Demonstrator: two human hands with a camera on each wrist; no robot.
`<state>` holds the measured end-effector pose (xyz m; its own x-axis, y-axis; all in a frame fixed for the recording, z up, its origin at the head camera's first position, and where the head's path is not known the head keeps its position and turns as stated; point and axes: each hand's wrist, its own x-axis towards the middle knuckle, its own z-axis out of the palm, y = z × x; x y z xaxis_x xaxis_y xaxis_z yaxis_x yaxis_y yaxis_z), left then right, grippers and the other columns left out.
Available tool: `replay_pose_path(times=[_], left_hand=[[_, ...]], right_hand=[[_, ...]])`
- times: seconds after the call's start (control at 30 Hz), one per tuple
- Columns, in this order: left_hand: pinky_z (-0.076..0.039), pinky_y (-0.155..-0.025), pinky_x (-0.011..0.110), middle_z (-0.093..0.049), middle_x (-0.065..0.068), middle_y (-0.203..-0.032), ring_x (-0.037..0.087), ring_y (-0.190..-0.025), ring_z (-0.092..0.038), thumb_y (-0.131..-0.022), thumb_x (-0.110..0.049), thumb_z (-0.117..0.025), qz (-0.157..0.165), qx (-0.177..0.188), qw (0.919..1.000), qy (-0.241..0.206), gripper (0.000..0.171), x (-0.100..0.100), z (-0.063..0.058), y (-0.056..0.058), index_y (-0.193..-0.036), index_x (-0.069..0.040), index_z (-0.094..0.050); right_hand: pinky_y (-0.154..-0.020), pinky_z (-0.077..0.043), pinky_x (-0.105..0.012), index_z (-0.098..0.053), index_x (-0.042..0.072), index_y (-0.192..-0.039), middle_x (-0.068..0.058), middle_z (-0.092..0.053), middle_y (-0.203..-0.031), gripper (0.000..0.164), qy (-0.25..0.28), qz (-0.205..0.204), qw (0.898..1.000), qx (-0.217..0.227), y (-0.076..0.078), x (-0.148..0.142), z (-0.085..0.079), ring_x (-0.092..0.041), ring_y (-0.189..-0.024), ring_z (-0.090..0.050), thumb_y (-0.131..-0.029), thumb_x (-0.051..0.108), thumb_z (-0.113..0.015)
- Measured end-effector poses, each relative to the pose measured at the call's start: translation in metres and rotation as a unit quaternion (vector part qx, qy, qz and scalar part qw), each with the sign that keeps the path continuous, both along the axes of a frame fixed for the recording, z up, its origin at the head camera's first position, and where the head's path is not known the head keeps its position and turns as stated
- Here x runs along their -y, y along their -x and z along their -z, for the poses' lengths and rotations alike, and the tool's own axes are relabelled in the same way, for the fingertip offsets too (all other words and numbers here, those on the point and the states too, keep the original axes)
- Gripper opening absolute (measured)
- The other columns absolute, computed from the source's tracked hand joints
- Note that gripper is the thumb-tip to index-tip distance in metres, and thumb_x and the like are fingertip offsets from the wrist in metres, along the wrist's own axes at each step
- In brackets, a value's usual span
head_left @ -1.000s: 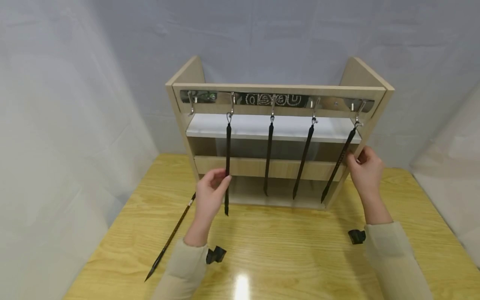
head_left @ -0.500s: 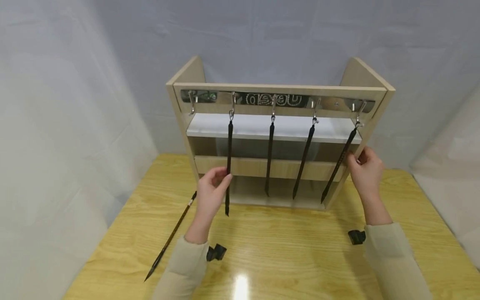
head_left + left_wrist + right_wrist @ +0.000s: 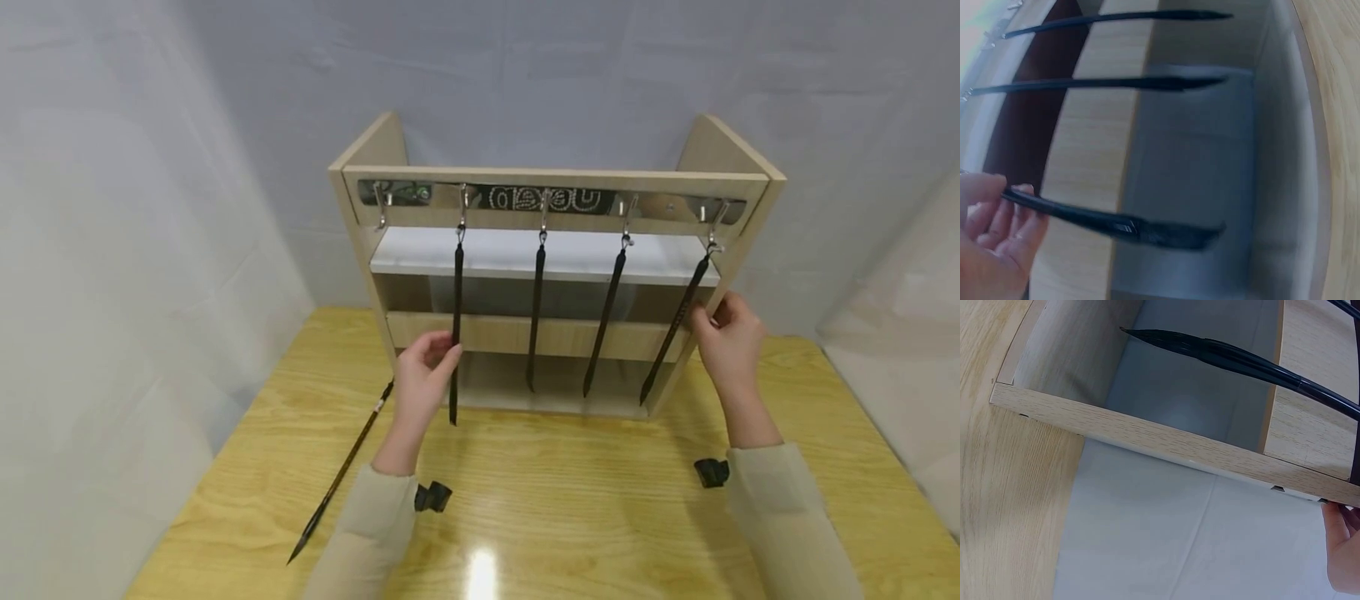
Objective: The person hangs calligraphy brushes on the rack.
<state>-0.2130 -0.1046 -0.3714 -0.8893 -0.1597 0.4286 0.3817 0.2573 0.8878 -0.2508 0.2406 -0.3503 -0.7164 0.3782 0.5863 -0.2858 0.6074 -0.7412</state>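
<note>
My left hand (image 3: 422, 375) pinches the handle of a dark writing brush (image 3: 457, 292). Its loop is at the second hook from the left, and its bristle end points down. The left wrist view shows thumb and fingers around the upper part of this brush (image 3: 1085, 215). My right hand (image 3: 731, 337) grips the right side panel (image 3: 720, 308) of a light wooden rack (image 3: 570, 173), beside the rightmost brush (image 3: 675, 329). In the right wrist view, the right hand (image 3: 1342, 550) shows partly at the panel's outer face; some fingers are hidden.
A metal hook rail (image 3: 652, 207) crosses the rack's front; its far-left hook (image 3: 380, 208) is bare. Two more brushes hang mid-rail, one of them a black brush (image 3: 537, 317). Another brush (image 3: 341, 471) lies on the wooden table (image 3: 562, 500), left of the left forearm.
The left-hand brush's loop has risen slightly to sit at the second hook, and the brush hangs straighter. The left hand has moved up slightly; the right hand stays in place.
</note>
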Motion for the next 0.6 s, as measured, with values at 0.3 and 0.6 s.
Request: replay_pose_path(times=[0.3, 0.6], left_hand=[[-0.050, -0.072, 0.027, -0.061, 0.019, -0.094, 0.026, -0.086, -0.059, -0.079, -0.003, -0.064, 0.030, -0.007, 0.9995, -0.005, 0.022, 0.005, 0.008, 0.016, -0.099, 0.007, -0.059], [-0.051, -0.070, 0.033, -0.063, 0.017, -0.092, 0.026, -0.082, -0.061, -0.080, -0.006, -0.064, 0.016, -0.027, 0.9988, 0.039, 0.020, 0.002, 0.011, 0.022, -0.097, 0.004, -0.062]], right_hand=[[-0.051, -0.035, -0.004, -0.060, -0.008, -0.087, -0.022, -0.063, -0.079, 0.017, -0.007, 0.003, 1.000, -0.012, 0.000, 0.000, 0.000, 0.015, -0.059, -0.044, -0.079, 0.006, -0.055], [-0.052, -0.036, -0.004, -0.060, -0.009, -0.088, -0.022, -0.062, -0.080, 0.017, 0.004, -0.011, 1.000, -0.027, 0.001, 0.001, 0.000, 0.016, -0.061, -0.046, -0.079, 0.004, -0.054]])
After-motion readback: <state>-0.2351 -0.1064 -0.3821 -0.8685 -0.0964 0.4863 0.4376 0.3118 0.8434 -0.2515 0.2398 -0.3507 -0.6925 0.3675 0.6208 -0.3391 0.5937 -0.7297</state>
